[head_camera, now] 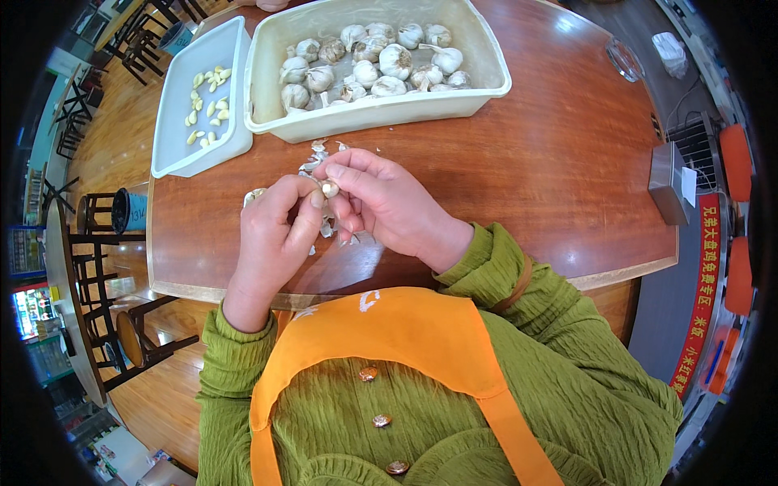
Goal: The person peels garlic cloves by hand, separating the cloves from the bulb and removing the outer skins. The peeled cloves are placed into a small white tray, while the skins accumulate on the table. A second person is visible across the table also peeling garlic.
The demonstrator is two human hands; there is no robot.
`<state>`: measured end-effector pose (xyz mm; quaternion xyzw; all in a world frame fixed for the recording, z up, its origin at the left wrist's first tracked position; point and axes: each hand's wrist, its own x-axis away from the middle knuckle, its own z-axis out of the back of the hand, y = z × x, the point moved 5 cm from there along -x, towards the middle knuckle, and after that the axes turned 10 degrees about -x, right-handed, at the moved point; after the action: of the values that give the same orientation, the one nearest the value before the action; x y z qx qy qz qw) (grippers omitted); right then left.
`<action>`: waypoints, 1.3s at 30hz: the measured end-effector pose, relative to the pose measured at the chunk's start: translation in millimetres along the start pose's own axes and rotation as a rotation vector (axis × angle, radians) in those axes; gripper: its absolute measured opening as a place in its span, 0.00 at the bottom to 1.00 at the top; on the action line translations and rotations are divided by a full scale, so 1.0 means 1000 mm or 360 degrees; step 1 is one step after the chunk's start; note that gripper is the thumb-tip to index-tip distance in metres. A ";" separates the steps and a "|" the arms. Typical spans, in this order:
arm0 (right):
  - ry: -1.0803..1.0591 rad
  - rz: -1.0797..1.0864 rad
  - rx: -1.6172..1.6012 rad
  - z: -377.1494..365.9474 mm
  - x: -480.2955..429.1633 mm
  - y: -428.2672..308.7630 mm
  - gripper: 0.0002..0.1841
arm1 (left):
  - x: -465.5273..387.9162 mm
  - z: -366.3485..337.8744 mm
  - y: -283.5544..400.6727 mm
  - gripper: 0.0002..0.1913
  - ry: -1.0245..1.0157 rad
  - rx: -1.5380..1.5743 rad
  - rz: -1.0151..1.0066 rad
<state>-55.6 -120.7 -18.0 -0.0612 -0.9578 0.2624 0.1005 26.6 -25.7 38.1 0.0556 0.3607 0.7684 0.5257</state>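
Observation:
Between the fingertips of my left hand (276, 228) and my right hand (386, 200) is a garlic clove (330, 189), partly covered by the fingers. Both hands grip it above the wooden table. Papery garlic skins (313, 159) lie on the table beneath and beyond them. Part of a garlic bulb (254, 195) shows just behind my left hand. Beyond the hands, a large plastic tub (389, 115) holds many whole garlic bulbs (395, 61). To its left, a smaller white plastic tray (203, 159) contains several peeled cloves (211, 109).
The wooden table (547, 158) has a raised pale edge near my body. A metal box (670, 184) stands at its right edge, and a glass ashtray (625, 59) lies at the far right. Part of another person's hand (271, 5) appears beyond the tub.

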 end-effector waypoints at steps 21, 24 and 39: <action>0.0139 0.0128 0.0218 0.003 -0.001 0.003 0.12 | -0.006 0.007 0.004 0.09 0.0076 -0.0138 -0.0113; 0.0107 0.0141 0.0206 0.000 0.000 0.002 0.11 | -0.006 0.009 0.007 0.10 0.0102 -0.0181 -0.0181; -0.0002 0.0037 0.0088 -0.002 0.000 0.000 0.15 | -0.004 0.007 0.011 0.08 0.0230 -0.0132 -0.0339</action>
<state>-55.1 -120.2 -16.4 -0.0695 -0.9494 0.2900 0.0984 23.2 -27.8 51.7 -0.0603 0.3695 0.7245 0.5788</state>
